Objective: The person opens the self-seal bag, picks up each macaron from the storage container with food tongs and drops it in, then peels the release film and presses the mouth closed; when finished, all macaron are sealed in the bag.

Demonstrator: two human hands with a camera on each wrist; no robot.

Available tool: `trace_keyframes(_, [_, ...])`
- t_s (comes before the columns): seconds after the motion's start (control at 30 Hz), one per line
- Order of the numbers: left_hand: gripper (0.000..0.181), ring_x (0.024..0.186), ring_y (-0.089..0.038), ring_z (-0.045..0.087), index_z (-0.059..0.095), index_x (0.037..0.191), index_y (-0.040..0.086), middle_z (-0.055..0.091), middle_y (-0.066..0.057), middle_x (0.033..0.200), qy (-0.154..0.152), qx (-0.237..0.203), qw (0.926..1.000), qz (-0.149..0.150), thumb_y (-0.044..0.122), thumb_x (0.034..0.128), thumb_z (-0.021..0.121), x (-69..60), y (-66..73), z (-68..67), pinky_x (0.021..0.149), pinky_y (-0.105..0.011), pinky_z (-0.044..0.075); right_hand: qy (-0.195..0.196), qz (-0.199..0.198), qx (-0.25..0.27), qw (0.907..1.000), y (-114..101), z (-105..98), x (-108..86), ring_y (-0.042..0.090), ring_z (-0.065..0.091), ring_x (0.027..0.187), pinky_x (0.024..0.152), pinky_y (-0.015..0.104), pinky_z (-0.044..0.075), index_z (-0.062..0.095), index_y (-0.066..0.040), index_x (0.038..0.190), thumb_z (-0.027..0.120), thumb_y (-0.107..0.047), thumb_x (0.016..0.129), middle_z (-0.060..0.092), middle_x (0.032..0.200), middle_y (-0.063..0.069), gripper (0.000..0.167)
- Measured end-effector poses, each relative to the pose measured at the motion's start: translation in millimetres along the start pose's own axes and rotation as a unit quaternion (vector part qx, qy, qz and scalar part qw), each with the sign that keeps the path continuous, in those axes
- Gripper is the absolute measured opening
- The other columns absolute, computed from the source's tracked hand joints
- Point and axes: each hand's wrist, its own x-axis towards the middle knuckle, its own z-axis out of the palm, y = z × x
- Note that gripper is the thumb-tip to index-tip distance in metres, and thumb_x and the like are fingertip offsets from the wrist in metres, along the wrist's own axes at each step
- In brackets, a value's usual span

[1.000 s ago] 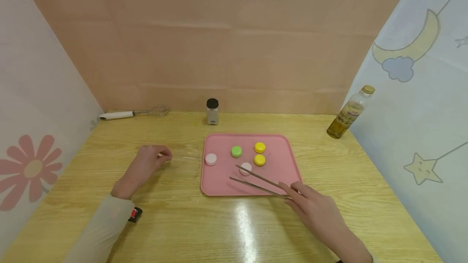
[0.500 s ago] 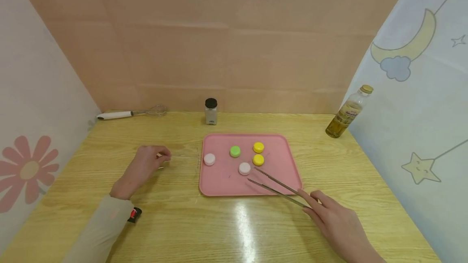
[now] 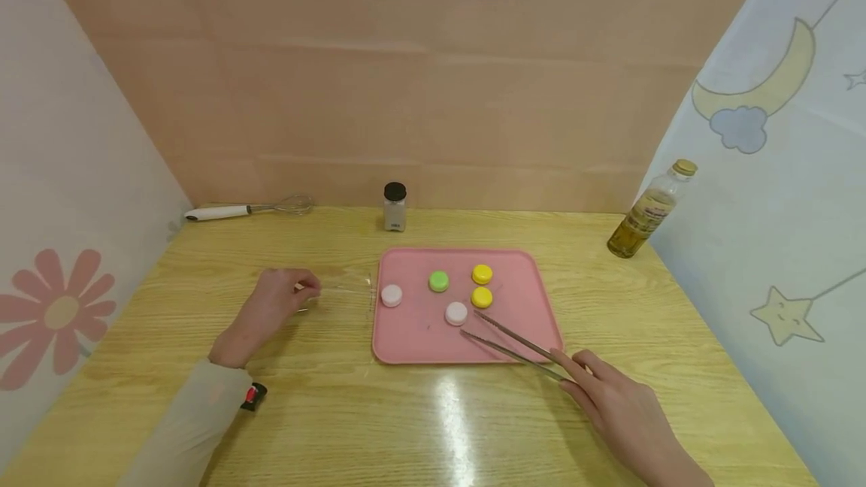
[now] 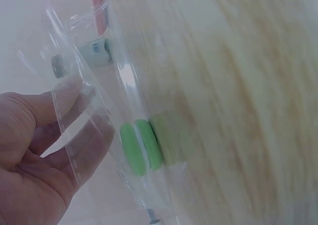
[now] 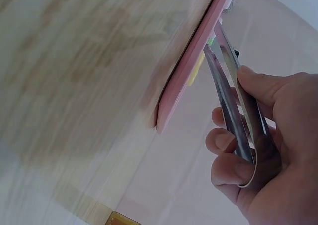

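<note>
My left hand (image 3: 274, 303) pinches the edge of a clear plastic bag (image 3: 346, 290) left of the pink tray (image 3: 467, 352). In the left wrist view a green macaron (image 4: 141, 148) shows at the bag; I cannot tell surely whether it lies inside. My right hand (image 3: 612, 404) grips metal tongs (image 3: 521, 355), whose arms stand apart over the tray. Their tips are close to a pale pink macaron (image 3: 456, 313), with nothing between them. Also on the tray are another pale pink macaron (image 3: 391, 295), a green macaron (image 3: 439, 281) and two yellow macarons (image 3: 482, 297).
A whisk (image 3: 250, 210) lies at the back left. Behind the tray stands a black-lidded jar (image 3: 395, 209), and an oil bottle (image 3: 649, 213) is at the back right. Walls bound the table's back and sides.
The tongs have drawn back to the right and toward me, off the nearer pale pink macaron, which stays on the tray. My left hand holds the bag in nearly the same place.
</note>
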Motion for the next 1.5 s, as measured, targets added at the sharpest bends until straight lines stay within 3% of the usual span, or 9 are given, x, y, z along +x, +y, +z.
trace_keyframes(0.57, [0.003,0.062,-0.01,0.055,0.076,0.093,0.002,0.074,-0.004,0.086,0.003,0.001,1.0,0.008,0.002,0.0906,0.074,1.0,-0.9,2.7,0.055,-0.026,0.045,0.003,-0.023,0.025,0.9994,-4,8,21.2,-0.006,0.027,0.059,0.045,0.013,0.024,0.071,-0.019,0.128,0.081,-0.014,0.083,0.053,0.096,-0.016,0.047])
trace_keyframes(0.87, [0.004,0.06,-0.009,0.052,0.076,0.094,0.002,0.074,-0.006,0.087,-0.002,-0.006,1.0,0.004,0.001,0.0916,0.073,0.7,-0.3,2.1,0.053,-0.026,0.043,-0.002,-0.015,0.03,0.9994,-5,12,23.0,-0.005,0.03,0.059,0.045,0.015,0.026,0.071,-0.019,0.13,0.081,-0.013,0.083,0.053,0.087,-0.018,0.048])
trace_keyframes(1.3, [0.004,0.059,-0.009,0.052,0.075,0.095,0.002,0.074,-0.007,0.088,-0.007,0.0,1.0,0.0,0.002,0.0927,0.072,0.5,0.2,2.1,0.052,-0.025,0.043,0.007,-0.034,0.018,0.9992,-4,13,23.3,-0.005,0.029,0.058,0.045,0.013,0.025,0.071,-0.017,0.13,0.082,-0.012,0.08,0.051,0.083,-0.016,0.052])
trace_keyframes(1.4, [0.005,0.06,-0.01,0.053,0.075,0.096,0.002,0.074,-0.008,0.088,-0.007,-0.001,1.0,0.0,0.002,0.0929,0.072,0.1,0.2,1.9,0.053,-0.025,0.043,0.01,-0.036,0.02,0.9991,-5,11,24.1,-0.005,0.031,0.059,0.045,0.013,0.026,0.07,-0.017,0.131,0.081,-0.014,0.083,0.053,0.086,-0.015,0.049])
trace_keyframes(1.5, [0.005,0.062,-0.012,0.057,0.075,0.096,0.002,0.074,-0.007,0.088,-0.005,-0.003,1.0,0.001,0.002,0.0928,0.072,0.3,0.2,1.6,0.054,-0.026,0.044,0.023,-0.045,0.027,0.9983,-6,10,26.8,-0.005,0.033,0.06,0.045,0.012,0.027,0.069,-0.017,0.132,0.067,-0.028,0.098,0.055,0.088,-0.015,0.035])
